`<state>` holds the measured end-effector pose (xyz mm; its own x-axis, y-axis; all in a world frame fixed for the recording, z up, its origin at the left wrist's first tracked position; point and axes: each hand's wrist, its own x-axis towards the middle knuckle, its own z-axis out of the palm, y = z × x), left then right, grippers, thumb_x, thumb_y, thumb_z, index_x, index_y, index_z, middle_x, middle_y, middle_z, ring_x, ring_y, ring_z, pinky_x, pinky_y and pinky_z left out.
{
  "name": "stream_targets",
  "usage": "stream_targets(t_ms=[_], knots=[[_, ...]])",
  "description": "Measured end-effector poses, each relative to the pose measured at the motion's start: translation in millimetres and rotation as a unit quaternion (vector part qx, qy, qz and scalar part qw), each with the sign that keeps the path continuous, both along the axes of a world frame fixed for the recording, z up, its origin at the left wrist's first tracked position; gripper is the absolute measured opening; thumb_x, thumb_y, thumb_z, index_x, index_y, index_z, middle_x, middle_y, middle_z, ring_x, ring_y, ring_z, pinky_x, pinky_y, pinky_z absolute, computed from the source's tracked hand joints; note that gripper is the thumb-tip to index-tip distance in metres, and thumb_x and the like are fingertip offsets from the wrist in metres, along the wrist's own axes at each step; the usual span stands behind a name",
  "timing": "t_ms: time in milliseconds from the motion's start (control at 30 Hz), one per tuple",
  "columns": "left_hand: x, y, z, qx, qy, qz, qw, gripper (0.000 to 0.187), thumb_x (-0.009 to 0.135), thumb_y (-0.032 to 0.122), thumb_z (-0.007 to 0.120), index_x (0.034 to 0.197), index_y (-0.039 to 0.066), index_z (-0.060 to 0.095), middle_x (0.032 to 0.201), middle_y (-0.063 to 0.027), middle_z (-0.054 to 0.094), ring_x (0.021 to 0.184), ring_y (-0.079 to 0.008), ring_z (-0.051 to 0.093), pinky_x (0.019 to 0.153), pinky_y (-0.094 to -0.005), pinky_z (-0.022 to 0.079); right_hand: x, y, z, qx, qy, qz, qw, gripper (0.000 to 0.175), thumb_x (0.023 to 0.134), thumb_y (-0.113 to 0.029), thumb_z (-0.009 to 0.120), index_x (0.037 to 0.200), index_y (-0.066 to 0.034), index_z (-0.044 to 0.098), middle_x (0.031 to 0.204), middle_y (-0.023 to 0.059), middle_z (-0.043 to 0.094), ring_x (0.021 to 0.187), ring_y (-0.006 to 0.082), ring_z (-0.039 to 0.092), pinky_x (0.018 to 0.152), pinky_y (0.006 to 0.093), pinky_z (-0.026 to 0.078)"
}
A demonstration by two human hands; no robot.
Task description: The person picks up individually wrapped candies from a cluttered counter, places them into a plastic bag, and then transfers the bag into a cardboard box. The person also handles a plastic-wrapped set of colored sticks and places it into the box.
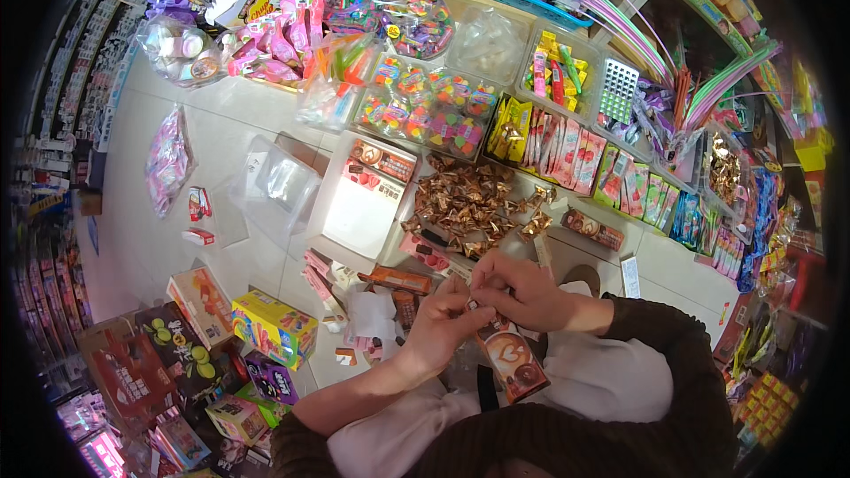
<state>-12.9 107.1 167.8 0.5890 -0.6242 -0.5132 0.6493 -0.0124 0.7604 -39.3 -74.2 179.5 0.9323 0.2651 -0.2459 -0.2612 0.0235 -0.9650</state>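
My left hand (441, 322) grips the upper end of a slim brown candy box (510, 360) printed with a coffee cup, which slants down over my lap. The fingers of my right hand (521, 289) meet the left ones at that same end, pinching at the box; what lies between the fingertips is hidden. Just beyond them a heap of gold-brown wrapped candies (465, 202) covers part of the tiled floor. A similar brown box (593, 229) lies to its right. On its left stands a white open bin (317, 226) with flat printed cartons (372, 196) in it.
Clear plastic tubs of jelly cups (425, 103) and yellow packs (561, 76) line the back. Pink stick packets (561, 146) stand in a row at right. A translucent bin (275, 189) sits at left. Torn packaging (372, 315) and cartons (273, 328) lie near my left arm.
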Motion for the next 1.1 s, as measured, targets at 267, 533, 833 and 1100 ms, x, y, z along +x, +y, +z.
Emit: stream_targets(t_ms=[267, 533, 833, 1100], knots=[[14, -11, 16, -0.083, 0.262, 0.144, 0.951, 0.014, 0.093, 0.013, 0.055, 0.102, 0.004, 0.061, 0.102, 0.0002, 0.056, 0.096, -0.0092, 0.053, 0.079, -0.0259, 0.044, 5, 16, -6, 0.107, 0.039, -0.164, 0.980, 0.020, 0.090, -0.016, 0.061, 0.098, -0.0058, 0.046, 0.073, -0.0013, 0.056, 0.068, 0.0016, 0.052, 0.058, 0.0185, 0.039], [24, 7, 7, -0.099, 0.205, 0.068, 0.971, 0.022, 0.092, 0.016, 0.059, 0.110, 0.004, 0.058, 0.096, 0.0001, 0.052, 0.103, -0.0113, 0.052, 0.082, -0.0268, 0.044, 6, -2, -6, 0.127, 0.061, -0.070, 0.988, 0.028, 0.088, -0.016, 0.064, 0.106, -0.0068, 0.045, 0.081, -0.0027, 0.056, 0.075, 0.0024, 0.054, 0.061, 0.0171, 0.039], [34, 17, 5, 0.084, -0.382, -0.272, 0.879, 0.019, 0.070, 0.015, 0.076, 0.084, 0.006, 0.067, 0.094, -0.0069, 0.057, 0.091, -0.0219, 0.054, 0.076, -0.0332, 0.044, 11, -21, -10, -0.033, -0.041, 0.130, 0.990, 0.035, 0.078, -0.034, 0.074, 0.095, -0.0088, 0.056, 0.082, 0.0018, 0.051, 0.079, 0.0109, 0.050, 0.074, 0.0271, 0.039], [40, 18, 12, 0.135, -0.452, -0.329, 0.818, 0.019, 0.068, 0.028, 0.074, 0.076, 0.012, 0.069, 0.080, -0.0047, 0.061, 0.077, -0.0243, 0.060, 0.065, -0.0376, 0.047, 18, -8, -14, -0.177, -0.225, 0.190, 0.939, 0.047, 0.069, -0.051, 0.075, 0.084, -0.0102, 0.057, 0.083, 0.0082, 0.050, 0.082, 0.0243, 0.050, 0.078, 0.0379, 0.037]])
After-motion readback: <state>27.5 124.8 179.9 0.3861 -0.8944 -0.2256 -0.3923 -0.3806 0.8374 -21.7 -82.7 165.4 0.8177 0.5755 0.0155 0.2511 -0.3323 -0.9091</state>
